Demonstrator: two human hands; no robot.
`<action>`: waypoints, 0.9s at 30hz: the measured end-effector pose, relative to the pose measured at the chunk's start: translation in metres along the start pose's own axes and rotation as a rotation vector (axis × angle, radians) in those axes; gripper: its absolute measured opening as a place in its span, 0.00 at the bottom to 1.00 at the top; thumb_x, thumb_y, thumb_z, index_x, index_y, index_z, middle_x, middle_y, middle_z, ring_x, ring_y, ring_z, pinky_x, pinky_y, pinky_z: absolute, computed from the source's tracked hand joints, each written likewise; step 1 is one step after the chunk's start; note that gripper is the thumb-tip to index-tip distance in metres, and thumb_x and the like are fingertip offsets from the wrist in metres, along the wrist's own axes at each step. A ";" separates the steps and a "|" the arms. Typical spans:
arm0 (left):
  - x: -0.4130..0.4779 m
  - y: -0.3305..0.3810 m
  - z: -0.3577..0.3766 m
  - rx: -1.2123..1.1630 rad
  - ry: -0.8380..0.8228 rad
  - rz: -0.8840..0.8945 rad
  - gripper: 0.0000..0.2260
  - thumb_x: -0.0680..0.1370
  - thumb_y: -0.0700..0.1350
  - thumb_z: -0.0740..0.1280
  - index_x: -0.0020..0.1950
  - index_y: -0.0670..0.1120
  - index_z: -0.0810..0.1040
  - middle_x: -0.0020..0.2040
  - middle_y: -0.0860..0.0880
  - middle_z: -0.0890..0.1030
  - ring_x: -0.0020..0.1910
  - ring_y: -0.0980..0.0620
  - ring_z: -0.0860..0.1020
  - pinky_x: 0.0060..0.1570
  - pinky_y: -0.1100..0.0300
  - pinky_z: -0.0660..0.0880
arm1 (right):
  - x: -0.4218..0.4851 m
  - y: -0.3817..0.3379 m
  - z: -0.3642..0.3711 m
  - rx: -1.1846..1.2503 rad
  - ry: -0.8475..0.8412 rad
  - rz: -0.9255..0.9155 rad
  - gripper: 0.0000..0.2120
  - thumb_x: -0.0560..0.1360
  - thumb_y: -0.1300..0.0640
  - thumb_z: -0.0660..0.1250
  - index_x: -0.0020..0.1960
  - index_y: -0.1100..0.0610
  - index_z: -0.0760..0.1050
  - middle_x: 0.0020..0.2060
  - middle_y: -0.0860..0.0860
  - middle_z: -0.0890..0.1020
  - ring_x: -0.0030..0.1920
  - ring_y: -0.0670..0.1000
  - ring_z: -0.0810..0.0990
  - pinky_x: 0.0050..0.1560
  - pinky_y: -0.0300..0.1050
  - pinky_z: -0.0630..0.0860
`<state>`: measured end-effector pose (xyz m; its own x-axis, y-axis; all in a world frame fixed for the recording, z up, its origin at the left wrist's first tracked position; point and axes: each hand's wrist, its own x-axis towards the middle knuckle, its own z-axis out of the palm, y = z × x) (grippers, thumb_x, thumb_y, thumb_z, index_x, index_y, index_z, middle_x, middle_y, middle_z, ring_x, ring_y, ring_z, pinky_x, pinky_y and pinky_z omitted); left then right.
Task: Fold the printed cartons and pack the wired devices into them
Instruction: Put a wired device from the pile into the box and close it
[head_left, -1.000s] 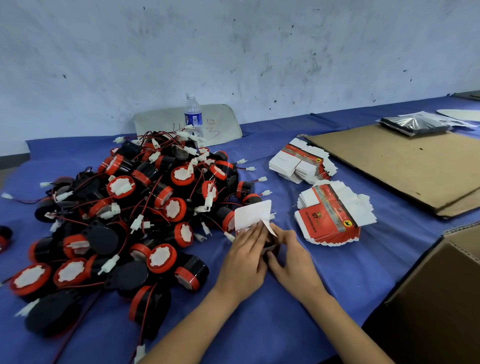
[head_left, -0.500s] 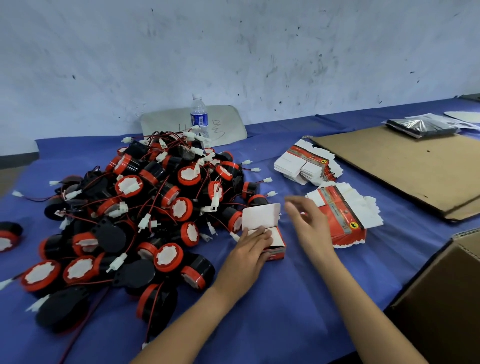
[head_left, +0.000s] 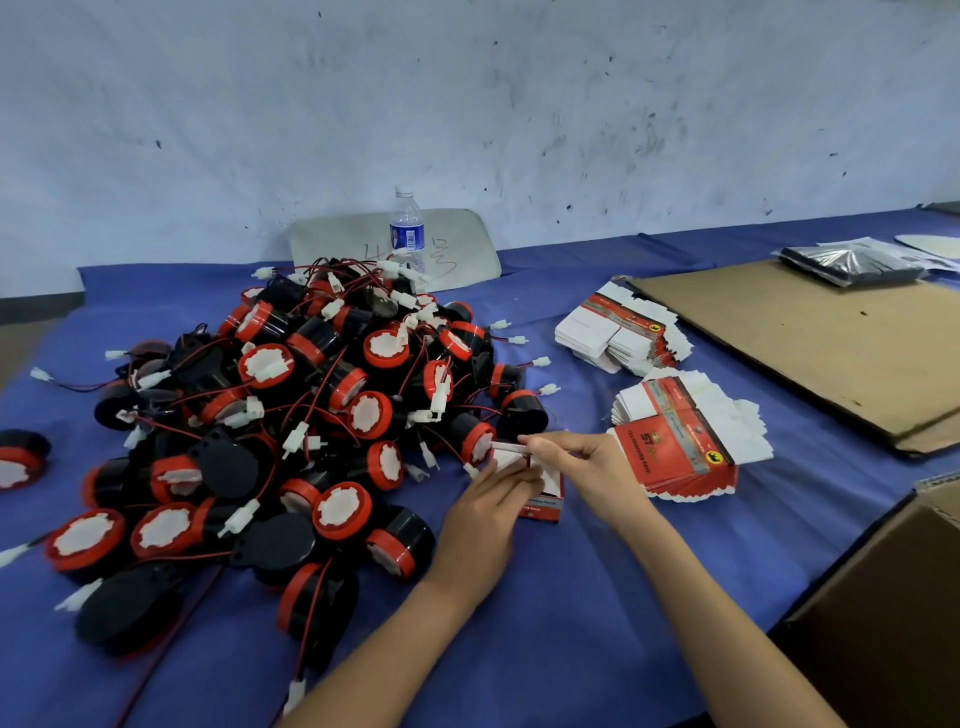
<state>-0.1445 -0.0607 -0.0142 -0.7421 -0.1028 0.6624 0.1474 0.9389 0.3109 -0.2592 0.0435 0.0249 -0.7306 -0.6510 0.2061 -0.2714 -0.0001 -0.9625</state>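
we saw two arms of one person; the left hand (head_left: 483, 512) and the right hand (head_left: 587, 462) were bare, with slim fingers; the left forearm (head_left: 395, 639) and the right forearm (head_left: 691, 597) were bare too, down to the view's lower edge; the nails were too small to judge.

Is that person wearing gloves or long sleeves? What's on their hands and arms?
No gloves and no sleeves in view. The left hand and the right hand are bare. The left forearm and the right forearm are bare too, down to the picture's bottom edge. No watch, bracelet or ring shows on the sides we can see.
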 end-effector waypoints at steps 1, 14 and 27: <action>0.000 0.001 -0.001 -0.003 0.000 -0.004 0.16 0.69 0.29 0.68 0.56 0.37 0.82 0.57 0.42 0.83 0.60 0.41 0.79 0.58 0.46 0.77 | -0.001 0.000 0.003 0.018 0.001 0.001 0.07 0.75 0.61 0.69 0.46 0.52 0.84 0.43 0.44 0.86 0.48 0.41 0.83 0.49 0.32 0.75; -0.001 0.000 -0.002 -0.042 -0.026 -0.040 0.15 0.73 0.30 0.67 0.58 0.38 0.81 0.58 0.43 0.82 0.61 0.45 0.78 0.62 0.49 0.75 | -0.002 0.002 0.010 -0.033 0.081 -0.074 0.13 0.73 0.67 0.71 0.46 0.49 0.82 0.45 0.48 0.85 0.47 0.41 0.82 0.52 0.34 0.75; -0.005 -0.005 0.000 -0.205 0.108 -0.235 0.14 0.73 0.34 0.71 0.55 0.43 0.71 0.56 0.50 0.74 0.58 0.45 0.77 0.53 0.60 0.74 | -0.024 0.031 0.025 -0.194 0.190 -0.174 0.13 0.70 0.68 0.73 0.49 0.52 0.84 0.48 0.46 0.84 0.55 0.44 0.78 0.56 0.27 0.68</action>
<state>-0.1416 -0.0650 -0.0188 -0.6995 -0.3532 0.6212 0.1172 0.8008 0.5874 -0.2344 0.0402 -0.0145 -0.7617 -0.5003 0.4117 -0.5036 0.0573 -0.8620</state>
